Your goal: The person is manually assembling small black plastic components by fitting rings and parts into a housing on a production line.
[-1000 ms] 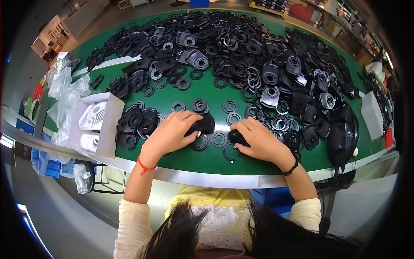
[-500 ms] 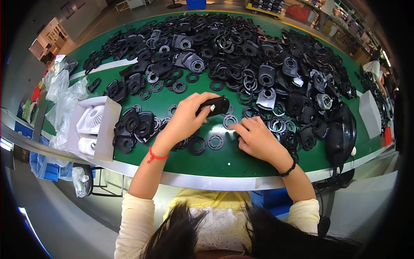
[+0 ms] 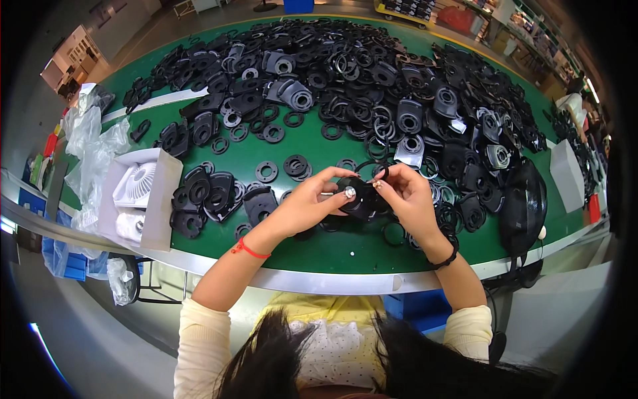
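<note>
The left hand (image 3: 307, 205) grips a black plastic housing (image 3: 362, 201) between thumb and fingers, directly between the two hands. The right hand (image 3: 413, 199) pinches what seems a thin black ring (image 3: 369, 162) against the housing's far side, though fingers partly cover the contact. Flat black ring discs (image 3: 266, 171) lie just beyond the left hand; well left of it stands a white box (image 3: 171, 199).
</note>
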The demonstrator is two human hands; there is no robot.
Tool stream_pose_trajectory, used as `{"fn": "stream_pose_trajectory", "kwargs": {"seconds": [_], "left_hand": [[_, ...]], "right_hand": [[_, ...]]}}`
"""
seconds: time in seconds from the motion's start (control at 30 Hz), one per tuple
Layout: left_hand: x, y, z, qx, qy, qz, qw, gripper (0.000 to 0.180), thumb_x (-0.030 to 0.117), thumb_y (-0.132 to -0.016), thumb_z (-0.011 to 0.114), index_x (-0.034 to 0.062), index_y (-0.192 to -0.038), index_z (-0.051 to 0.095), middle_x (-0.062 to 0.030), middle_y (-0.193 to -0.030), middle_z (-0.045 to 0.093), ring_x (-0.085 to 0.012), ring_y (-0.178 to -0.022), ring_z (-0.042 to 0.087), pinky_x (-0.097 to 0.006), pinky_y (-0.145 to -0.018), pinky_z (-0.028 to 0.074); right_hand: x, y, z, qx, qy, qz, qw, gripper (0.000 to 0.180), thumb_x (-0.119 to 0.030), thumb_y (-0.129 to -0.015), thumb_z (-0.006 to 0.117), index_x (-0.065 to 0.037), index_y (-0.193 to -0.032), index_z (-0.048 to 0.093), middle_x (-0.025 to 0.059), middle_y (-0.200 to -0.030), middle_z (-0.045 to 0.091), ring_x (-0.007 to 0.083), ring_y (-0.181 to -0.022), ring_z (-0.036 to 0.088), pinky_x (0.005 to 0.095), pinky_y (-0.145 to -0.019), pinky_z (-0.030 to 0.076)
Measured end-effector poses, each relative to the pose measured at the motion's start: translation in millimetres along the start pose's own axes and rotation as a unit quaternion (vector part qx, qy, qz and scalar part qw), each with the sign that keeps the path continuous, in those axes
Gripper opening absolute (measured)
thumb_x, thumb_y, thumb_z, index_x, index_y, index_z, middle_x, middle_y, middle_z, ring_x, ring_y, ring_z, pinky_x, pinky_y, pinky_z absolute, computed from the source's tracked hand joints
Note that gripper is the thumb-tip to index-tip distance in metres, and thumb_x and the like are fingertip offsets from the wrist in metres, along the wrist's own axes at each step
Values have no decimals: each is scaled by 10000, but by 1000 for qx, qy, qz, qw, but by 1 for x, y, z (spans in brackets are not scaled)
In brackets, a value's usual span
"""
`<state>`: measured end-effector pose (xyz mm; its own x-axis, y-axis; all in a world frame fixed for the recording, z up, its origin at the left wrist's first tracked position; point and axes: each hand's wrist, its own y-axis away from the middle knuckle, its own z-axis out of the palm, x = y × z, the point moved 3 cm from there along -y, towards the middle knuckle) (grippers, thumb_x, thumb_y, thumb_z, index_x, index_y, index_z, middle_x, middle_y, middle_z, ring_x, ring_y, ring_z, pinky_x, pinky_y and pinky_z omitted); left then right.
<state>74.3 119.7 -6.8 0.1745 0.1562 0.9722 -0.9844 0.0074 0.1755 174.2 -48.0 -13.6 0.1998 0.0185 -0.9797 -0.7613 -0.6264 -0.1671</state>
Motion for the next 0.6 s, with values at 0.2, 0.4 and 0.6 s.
{"fn": "stream_pose_trajectory", "kwargs": {"seconds": [0.2,0.4,0.6], "left_hand": [[-8,1,-1,-52,-1,27,998,456,77,-885,630,-1,-1291,438,-115,-1115,572,-148,-999,595,-280,-863,512],[-17,-6,-2,-36,-4,22,999,396,54,-897,595,-9,-1269,474,-63,-1065,616,-109,-973,588,-253,-844,491],[-12,-4,-3,-24,-19,11,999,372,52,-942,492,3,-1309,463,-85,-1098,622,-109,-994,588,-251,-866,475]], "right_hand": [[-6,0,4,14,-57,27,998,88,-21,-873,638,2,-934,580,47,-873,654,57,-761,609,180,-655,484],[-7,2,9,-33,-80,39,995,108,24,-843,649,20,-910,565,88,-996,612,100,-774,630,199,-654,521],[-14,1,4,29,10,-52,998,87,58,-828,636,54,-895,581,97,-1064,544,115,-789,639,227,-655,559]]}}
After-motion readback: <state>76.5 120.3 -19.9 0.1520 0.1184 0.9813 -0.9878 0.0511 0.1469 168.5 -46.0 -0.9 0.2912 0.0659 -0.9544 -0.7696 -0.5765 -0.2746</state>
